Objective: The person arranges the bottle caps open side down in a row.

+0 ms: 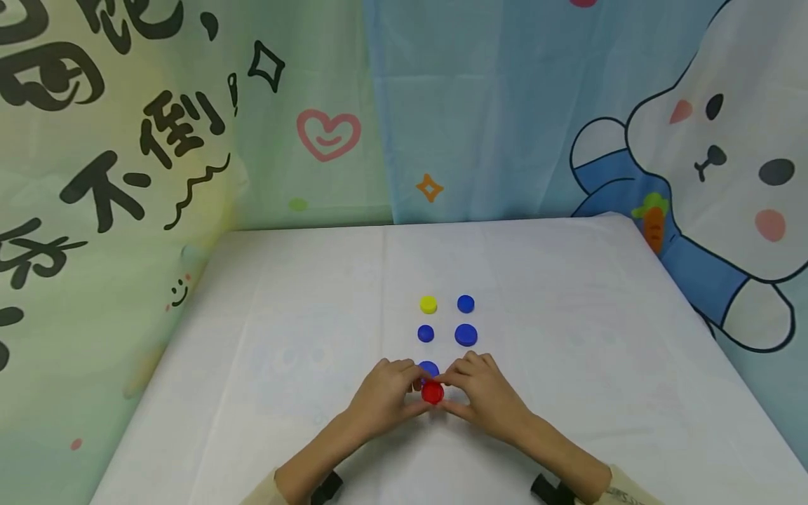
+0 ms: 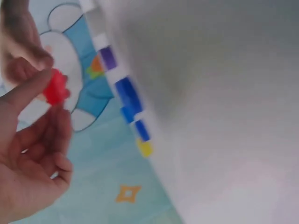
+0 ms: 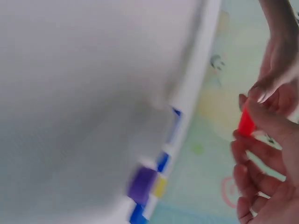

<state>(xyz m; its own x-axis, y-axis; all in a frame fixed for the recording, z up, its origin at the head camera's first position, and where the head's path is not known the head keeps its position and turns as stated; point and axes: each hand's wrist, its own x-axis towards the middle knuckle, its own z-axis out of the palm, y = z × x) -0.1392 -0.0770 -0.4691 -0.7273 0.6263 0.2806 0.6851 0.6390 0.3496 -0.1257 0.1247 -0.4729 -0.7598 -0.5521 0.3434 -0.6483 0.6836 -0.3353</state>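
Both hands hold one small red round piece (image 1: 432, 393), cap-like in shape, in front of the other pieces. My left hand (image 1: 386, 396) pinches its left side between thumb and fingertips. From the other side my right hand (image 1: 482, 395) has its thumb and fingers at the rim. In the left wrist view the red piece (image 2: 56, 87) shows against the backdrop, raised off the table. Just behind the hands lies a blue round piece (image 1: 429, 367), partly covered by fingers. The wrist views are blurred; a purple-looking piece (image 3: 142, 184) appears there.
Farther back on the white-covered table (image 1: 303, 315) stand a small blue piece (image 1: 426, 333), a larger blue piece (image 1: 466, 334), a yellow piece (image 1: 428, 304) and another blue piece (image 1: 466, 304). A printed cloth backdrop (image 1: 454, 112) hangs behind the table.
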